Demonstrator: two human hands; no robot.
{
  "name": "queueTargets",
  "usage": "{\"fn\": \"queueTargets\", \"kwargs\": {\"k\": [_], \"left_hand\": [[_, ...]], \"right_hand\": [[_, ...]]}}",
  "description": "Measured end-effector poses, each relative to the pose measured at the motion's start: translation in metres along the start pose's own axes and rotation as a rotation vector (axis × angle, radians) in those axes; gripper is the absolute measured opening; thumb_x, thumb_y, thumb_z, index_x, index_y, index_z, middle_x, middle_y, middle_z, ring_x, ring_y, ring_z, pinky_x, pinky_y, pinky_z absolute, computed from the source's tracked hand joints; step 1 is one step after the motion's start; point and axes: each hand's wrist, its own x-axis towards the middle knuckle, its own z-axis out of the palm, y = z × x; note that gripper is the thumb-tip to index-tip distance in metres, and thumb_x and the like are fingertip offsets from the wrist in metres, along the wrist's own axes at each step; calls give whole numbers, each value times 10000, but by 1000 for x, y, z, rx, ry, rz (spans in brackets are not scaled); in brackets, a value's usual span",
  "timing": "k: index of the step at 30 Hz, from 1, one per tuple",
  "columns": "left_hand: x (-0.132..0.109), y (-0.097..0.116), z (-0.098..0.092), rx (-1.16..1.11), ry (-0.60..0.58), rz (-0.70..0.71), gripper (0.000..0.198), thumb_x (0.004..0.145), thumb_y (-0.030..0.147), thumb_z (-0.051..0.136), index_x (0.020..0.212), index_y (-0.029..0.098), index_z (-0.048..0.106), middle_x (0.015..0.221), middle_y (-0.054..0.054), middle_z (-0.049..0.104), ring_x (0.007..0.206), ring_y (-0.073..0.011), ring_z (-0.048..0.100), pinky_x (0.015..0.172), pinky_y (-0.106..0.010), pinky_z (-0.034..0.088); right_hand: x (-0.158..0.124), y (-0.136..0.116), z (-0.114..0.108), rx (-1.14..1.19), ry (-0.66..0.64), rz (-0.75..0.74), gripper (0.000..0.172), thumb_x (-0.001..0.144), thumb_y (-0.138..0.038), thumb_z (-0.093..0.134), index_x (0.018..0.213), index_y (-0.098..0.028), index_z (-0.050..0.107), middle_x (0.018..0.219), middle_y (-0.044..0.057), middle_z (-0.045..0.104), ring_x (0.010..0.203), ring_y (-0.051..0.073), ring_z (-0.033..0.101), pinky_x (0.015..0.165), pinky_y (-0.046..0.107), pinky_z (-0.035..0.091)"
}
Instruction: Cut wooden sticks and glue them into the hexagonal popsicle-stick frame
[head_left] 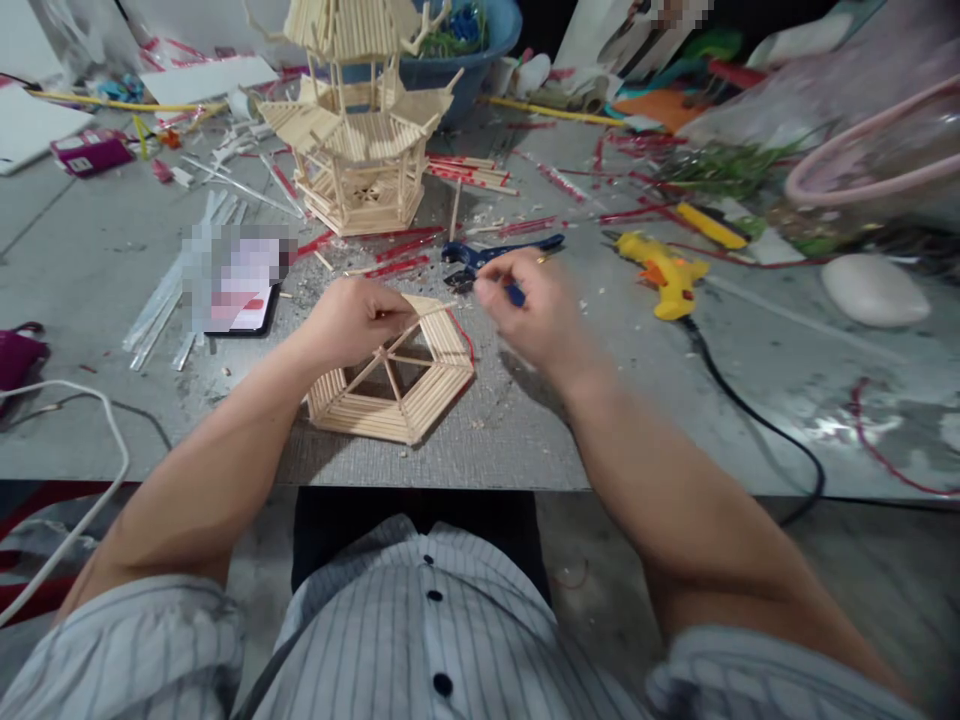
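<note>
A six-sided frame of pale wooden sticks, with thin spokes meeting at its centre, lies flat near the table's front edge. My left hand is over its far left side, fingers closed in a pinch on a thin wooden stick that points to the right. My right hand is just right of the frame, above the table, its fingers curled together and slightly blurred. What they hold, if anything, cannot be made out. Blue-handled pliers lie behind my right hand, partly covered by it.
A tiered stick pagoda stands behind the frame. A phone and clear glue sticks lie left. To the right are a yellow glue gun with its black cord and a white mouse-shaped object. Red wrappers and scraps litter the back.
</note>
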Motion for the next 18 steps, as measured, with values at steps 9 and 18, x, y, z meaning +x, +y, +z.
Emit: {"fn": "queueTargets", "kwargs": {"k": [9, 18], "left_hand": [[5, -16, 2, -302, 224, -178, 221, 739, 344, 597, 694, 154, 702, 591, 1, 581, 573, -93, 460, 577, -255, 350], [8, -21, 1, -755, 240, -330, 230, 639, 396, 732, 668, 171, 692, 546, 16, 535, 483, -63, 393, 494, -244, 310]], "right_hand": [[-3, 60, 6, -406, -226, 375, 243, 740, -411, 652, 855, -199, 673, 825, 123, 660, 789, 285, 615, 708, 459, 468], [7, 42, -1, -11, 21, 483, 258, 825, -473, 531, 866, -223, 583, 738, 64, 617, 712, 224, 604, 612, 357, 438]]}}
